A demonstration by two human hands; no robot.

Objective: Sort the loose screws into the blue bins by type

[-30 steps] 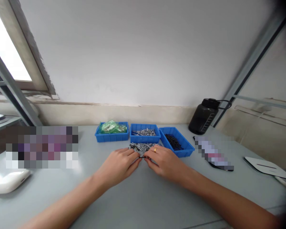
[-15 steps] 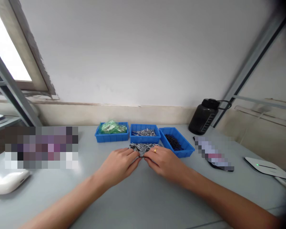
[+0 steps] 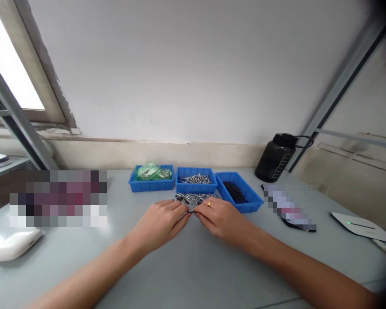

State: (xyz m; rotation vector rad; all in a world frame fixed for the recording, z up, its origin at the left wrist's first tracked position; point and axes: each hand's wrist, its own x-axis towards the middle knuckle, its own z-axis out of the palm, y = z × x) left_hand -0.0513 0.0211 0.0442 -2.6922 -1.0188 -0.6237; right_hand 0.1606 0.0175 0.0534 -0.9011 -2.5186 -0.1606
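Left hand [image 3: 161, 219] and right hand [image 3: 223, 219] pinch one dark piece [image 3: 191, 211], apparently mid-handling. Metal pins [image 3: 195, 197] toward desk's [image 3: 180, 266] back edge: done or pending, unclear.

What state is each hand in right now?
Left hand: closed, pinching one end of a small dark piece.
Right hand: closed at the other end of that piece.

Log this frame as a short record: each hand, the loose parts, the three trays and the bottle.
Left hand: pinching a small dark part
Right hand: at the same part's other end; wears a gold ring
Loose pins: piled just beyond the hands
Left tray: green bag
Middle tray: metal pins
Right tray: dark pieces
Bottle: black, standing beyond the right tray
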